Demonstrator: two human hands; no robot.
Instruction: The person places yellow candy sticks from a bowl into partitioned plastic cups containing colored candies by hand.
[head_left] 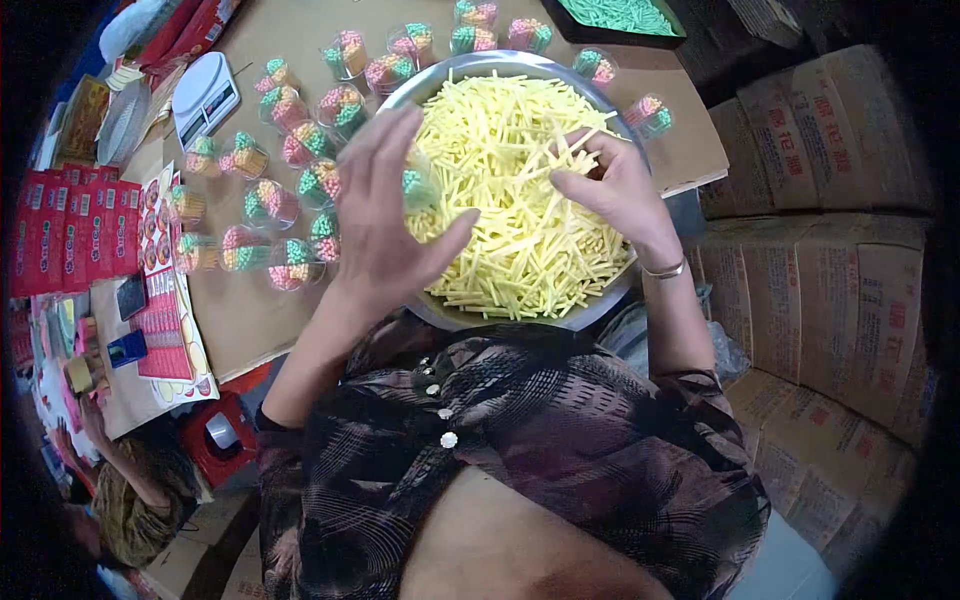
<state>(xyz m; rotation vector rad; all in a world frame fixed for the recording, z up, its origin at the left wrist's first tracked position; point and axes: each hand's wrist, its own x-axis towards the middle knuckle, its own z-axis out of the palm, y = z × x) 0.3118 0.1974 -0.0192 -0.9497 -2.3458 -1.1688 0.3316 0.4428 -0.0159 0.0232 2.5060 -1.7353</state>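
Note:
A large metal bowl [440, 322] full of thin yellow sticks [520, 200] lies in front of me. My left hand [380, 210] is at the bowl's left side, curved around a clear plastic cup [418, 188] with green pieces showing in it. The hand partly hides this cup. Over the right part of the bowl, my right hand [615, 190] has thumb and fingers closed on a few yellow sticks, which stick out to the left of the fingertips.
Several clear cups of pink, green and yellow sticks [270, 203] stand left of and behind the bowl. A white scale [205, 98] sits at the far left. Red packets [75, 230] lie beyond. A black tray [640, 38] holds green sticks. Cardboard boxes [810, 140] are stacked right. Another person's arm [125, 455] shows lower left.

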